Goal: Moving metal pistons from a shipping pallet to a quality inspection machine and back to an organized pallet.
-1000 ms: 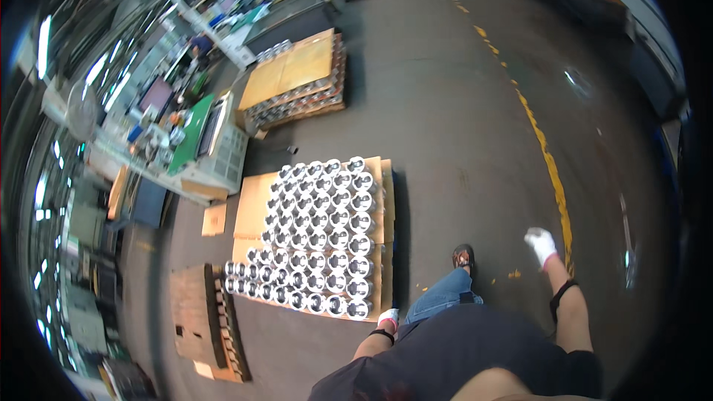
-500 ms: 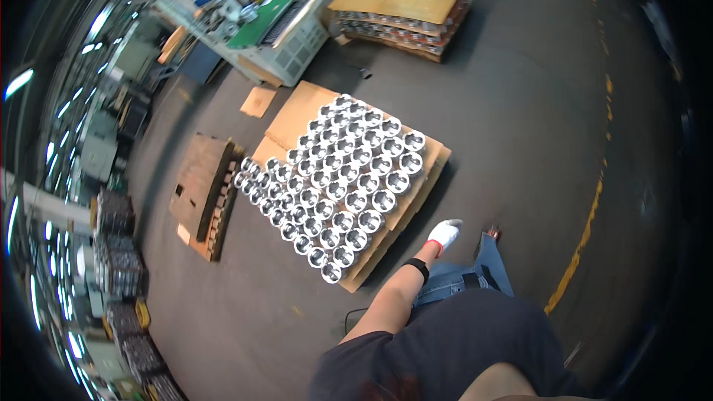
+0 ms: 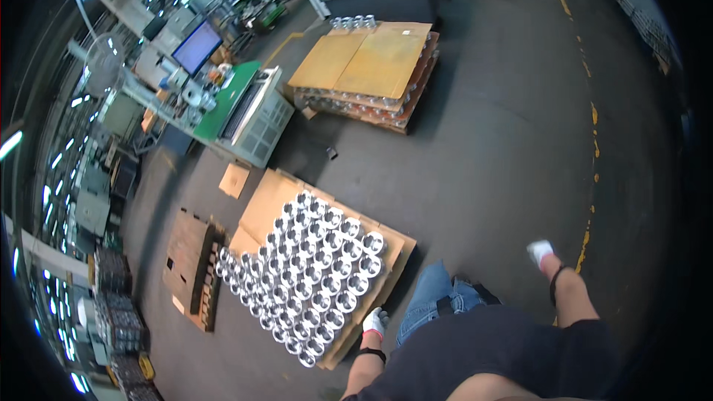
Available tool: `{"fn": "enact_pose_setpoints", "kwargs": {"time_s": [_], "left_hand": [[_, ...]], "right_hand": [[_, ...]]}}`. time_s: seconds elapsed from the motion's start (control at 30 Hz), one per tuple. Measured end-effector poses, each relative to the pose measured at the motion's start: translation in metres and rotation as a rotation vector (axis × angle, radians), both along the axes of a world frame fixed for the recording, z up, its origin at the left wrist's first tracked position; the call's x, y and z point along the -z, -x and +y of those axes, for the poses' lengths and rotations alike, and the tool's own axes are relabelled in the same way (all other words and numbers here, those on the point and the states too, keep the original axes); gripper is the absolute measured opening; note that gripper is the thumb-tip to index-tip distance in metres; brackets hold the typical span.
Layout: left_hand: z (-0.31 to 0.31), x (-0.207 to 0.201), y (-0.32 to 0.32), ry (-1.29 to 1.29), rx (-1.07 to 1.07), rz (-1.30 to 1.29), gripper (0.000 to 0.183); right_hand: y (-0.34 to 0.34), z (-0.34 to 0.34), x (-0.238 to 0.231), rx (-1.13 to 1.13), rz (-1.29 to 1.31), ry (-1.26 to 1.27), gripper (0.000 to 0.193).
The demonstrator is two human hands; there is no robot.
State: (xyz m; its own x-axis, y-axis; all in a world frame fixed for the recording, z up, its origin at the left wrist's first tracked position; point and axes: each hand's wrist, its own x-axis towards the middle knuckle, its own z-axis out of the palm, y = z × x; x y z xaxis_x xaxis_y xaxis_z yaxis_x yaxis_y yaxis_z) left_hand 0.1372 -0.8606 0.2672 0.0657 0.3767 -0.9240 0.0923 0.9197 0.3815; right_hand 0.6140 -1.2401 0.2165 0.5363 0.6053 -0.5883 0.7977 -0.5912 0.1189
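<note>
My left hand (image 3: 376,321), in a white glove with a red cuff, hangs beside the near right edge of a cardboard-topped stack (image 3: 401,246). Its fingers are loosely bent and a little apart, with nothing seen in them. Rows of shiny metal cups that look like pistons (image 3: 322,258) stand close together on the cardboard, and the hand appears apart from them. Out to the right, my right hand (image 3: 541,252), also white-gloved, is held over the dark floor, away from any object. Its fingers are too smeared to read, and no held thing shows.
Beyond the pistons is a second stack (image 3: 371,59) topped with brown cardboard. A green-topped workbench (image 3: 236,100) with a monitor (image 3: 197,48) stands to its left. A wooden pallet (image 3: 189,271) lies at left. A yellow line (image 3: 595,137) runs along the floor at right.
My view has shifted, and the piston stack now lies lower and nearer to me. My right hand has come into view at the right. My left hand now hangs beside the stack's edge.
</note>
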Motion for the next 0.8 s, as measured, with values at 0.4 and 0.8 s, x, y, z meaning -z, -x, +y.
{"fn": "enact_pose_setpoints", "kwargs": {"time_s": [0.4,0.8], "left_hand": [[0.093,0.099,-0.207,0.093,0.176,0.117,0.019],[0.348,-0.020,-0.514,-0.371,0.570,-0.192,0.041]], "right_hand": [[-0.167,0.305,-0.114,0.807,0.883,-0.616,0.038],[-0.278,0.298,-0.032,1.490,0.684,-0.067,0.031]]}}
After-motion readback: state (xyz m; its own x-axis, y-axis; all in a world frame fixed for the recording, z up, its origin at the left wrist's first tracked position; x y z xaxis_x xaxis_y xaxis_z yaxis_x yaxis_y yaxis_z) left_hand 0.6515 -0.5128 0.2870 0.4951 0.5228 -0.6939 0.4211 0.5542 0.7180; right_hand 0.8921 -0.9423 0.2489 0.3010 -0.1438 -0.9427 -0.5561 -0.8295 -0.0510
